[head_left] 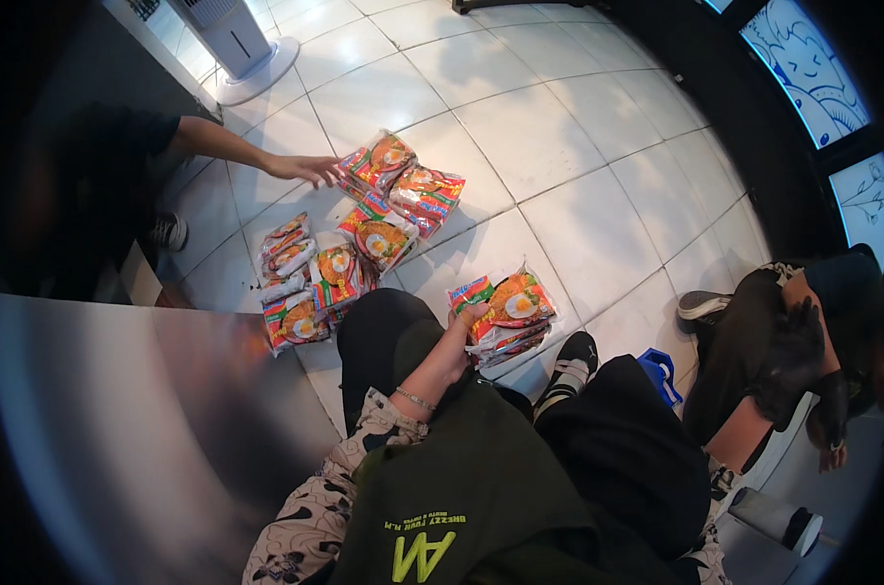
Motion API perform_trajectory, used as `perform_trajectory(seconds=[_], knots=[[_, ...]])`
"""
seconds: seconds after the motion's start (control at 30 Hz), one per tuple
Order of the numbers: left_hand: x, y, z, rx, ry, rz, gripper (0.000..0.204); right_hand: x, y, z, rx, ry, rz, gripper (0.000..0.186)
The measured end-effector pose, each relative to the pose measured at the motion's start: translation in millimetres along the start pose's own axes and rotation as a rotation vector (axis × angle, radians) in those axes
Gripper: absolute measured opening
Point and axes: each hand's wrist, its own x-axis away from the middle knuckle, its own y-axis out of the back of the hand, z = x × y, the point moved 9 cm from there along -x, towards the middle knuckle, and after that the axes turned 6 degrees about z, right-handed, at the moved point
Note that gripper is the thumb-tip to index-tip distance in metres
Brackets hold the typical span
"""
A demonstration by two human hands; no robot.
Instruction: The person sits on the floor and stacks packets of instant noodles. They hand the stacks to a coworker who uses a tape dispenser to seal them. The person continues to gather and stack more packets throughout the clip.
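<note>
My left hand (465, 324), with a bracelet at the wrist, grips a stack of instant noodle packets (514, 306) from its left side, just above the floor in front of my knees. The packets are red, orange and green with fried egg pictures. Several more noodle packets (336, 270) lie heaped to the left, beside my left knee. At the far side of the heap, another person's hand (310, 170) touches a noodle packet (378, 162). My right forearm (737, 435) reaches off to the right, toward a dark glove (791, 353); the fingers there are hard to make out.
White floor tiles (617, 210) stretch ahead. A grey-white surface (169, 390) lies at left. At right sits a person in dark trousers (739, 341), near a blue plastic object (660, 375). A white appliance (232, 44) stands at the far left; dark-framed panels (807, 63) line the right.
</note>
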Motion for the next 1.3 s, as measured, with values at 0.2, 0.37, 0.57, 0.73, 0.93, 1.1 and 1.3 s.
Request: perform_trajectory(seconds=[0.2, 0.37, 0.57, 0.73, 0.93, 1.1, 1.3], knots=[[0, -8, -4, 0.039, 0.001, 0.088, 0.089, 1, -31, -22, 0.025, -0.044, 0.055, 0.051], [-2, 4, 0, 0.002, -0.024, 0.023, 0.077, 2, -64, -59, 0.037, -0.114, 0.114, 0.051], [7, -9, -7, -0.066, -0.015, 0.007, 0.076, 19, -82, -75, 0.108, -0.165, 0.085, 0.056], [2, -5, -5, -0.045, -0.043, 0.029, 0.076, 30, -95, -94, 0.074, -0.256, 0.098, 0.058], [2, -8, -5, -0.057, -0.026, 0.046, 0.076, 36, -113, -110, 0.14, -0.3, 0.238, 0.059], [2, -7, 0, -0.097, 0.016, 0.03, 0.077, 49, -132, -139, 0.188, -0.44, 0.325, 0.063], [6, -14, -4, -0.132, -0.003, 0.039, 0.079, 61, -145, -150, 0.323, -0.472, 0.383, 0.062]])
